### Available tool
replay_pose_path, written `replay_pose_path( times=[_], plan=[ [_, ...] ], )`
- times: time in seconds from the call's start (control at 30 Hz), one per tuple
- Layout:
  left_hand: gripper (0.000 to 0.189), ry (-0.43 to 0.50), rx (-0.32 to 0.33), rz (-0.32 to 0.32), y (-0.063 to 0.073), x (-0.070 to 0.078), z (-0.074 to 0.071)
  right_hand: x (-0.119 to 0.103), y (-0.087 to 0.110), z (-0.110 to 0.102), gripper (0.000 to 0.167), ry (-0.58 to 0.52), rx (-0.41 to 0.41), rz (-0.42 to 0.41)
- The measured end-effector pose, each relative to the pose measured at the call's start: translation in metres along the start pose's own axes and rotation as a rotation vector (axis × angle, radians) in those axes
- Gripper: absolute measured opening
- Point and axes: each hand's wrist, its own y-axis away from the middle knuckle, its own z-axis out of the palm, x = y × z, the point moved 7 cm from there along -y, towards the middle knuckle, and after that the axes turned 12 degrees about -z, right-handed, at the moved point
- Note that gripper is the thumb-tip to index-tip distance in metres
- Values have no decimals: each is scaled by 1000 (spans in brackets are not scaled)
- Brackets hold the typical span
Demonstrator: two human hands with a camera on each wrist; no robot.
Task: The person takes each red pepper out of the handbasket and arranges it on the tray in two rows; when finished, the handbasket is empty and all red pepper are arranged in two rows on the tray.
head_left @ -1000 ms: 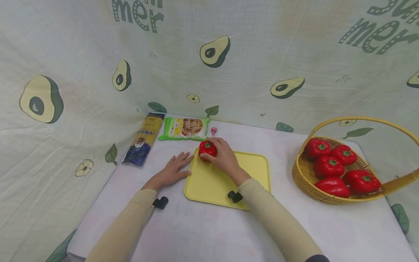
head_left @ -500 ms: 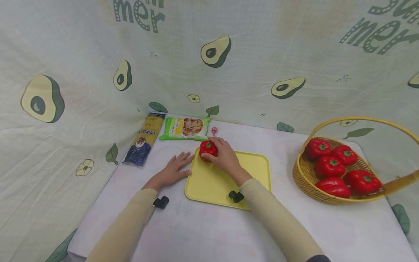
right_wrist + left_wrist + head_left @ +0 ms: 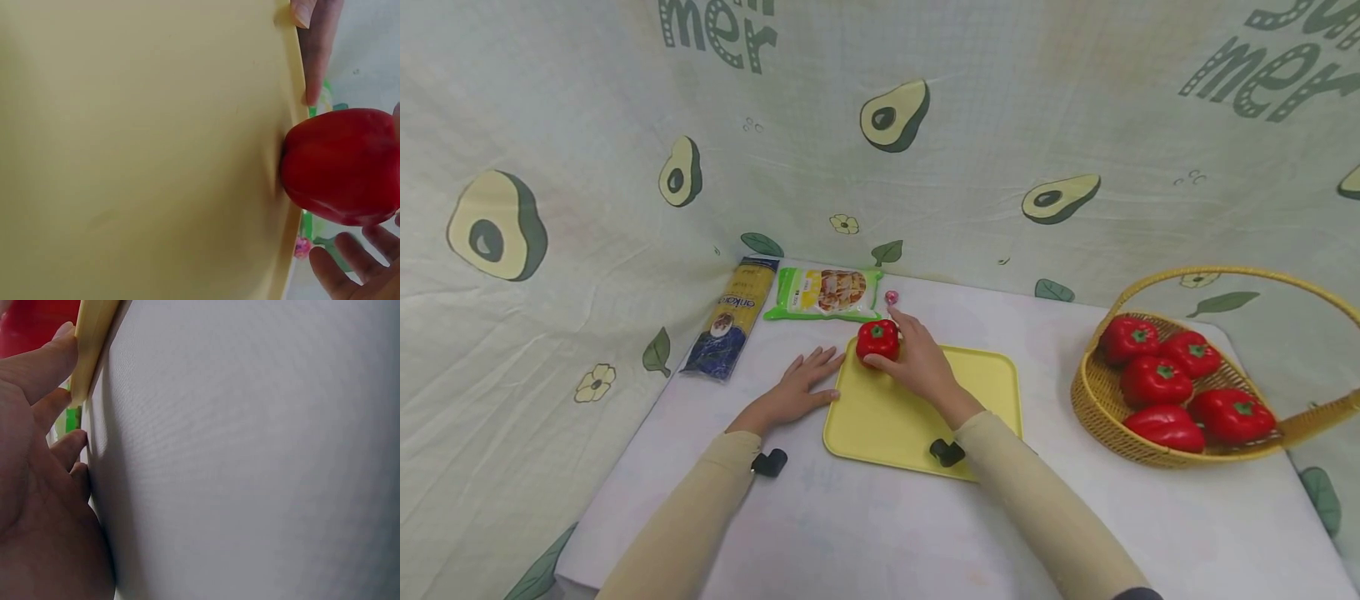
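A red bell pepper [image 3: 877,340] with a green stem stands in the far left corner of a yellow tray [image 3: 917,425]. My right hand [image 3: 922,363] is around the pepper's right side, thumb near its front. In the right wrist view, spread fingers [image 3: 337,270] stand apart from the red pepper [image 3: 340,165], while the thumb is mostly cut off at the frame edge. My left hand [image 3: 793,395] lies with spread fingers on the white table beside the tray's left edge. The left wrist view shows its thumb [image 3: 53,359] touching the tray rim [image 3: 94,344].
A wicker basket [image 3: 1093,417] with a tall handle holds several red peppers at the right. Behind the tray lie a green-and-white food packet [image 3: 827,294] and a pink lollipop [image 3: 891,297]. A blue-and-gold packet [image 3: 730,321] lies to the left. Printed cloth [image 3: 970,167] hangs behind the table.
My right hand's fingers have moved off the pepper's top toward the right and loosened from it. The pepper stays in the tray corner. My left hand has not moved.
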Motion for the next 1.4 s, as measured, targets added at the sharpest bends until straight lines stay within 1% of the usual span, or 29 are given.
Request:
replay_pose_path(
  times=[0.27, 0.43, 0.67, 0.73, 0.9, 1.2, 1.4],
  plan=[
    [74, 4, -1, 6, 0, 0, 0, 3, 8, -4, 95, -7, -1, 6],
    [75, -2, -2, -4, -1, -1, 0, 4, 14, -7, 93, -8, -1, 5],
    [75, -8, -6, -17, -1, -2, -1, 6, 25, -16, 95, -33, 27, 1],
    [75, -5, -9, -19, 0, -2, -1, 8, 29, -17, 94, -33, 23, 7],
    [75, -5, -13, -13, 0, 0, 0, 11, 38, -24, 90, -18, 11, 20],
    [74, -5, -10, -9, -1, 0, 0, 9, 50, -38, 81, 3, -10, 32],
    [74, 5, -8, -6, 0, 0, -1, 7, 59, -47, 77, 12, -2, 19]
  ],
)
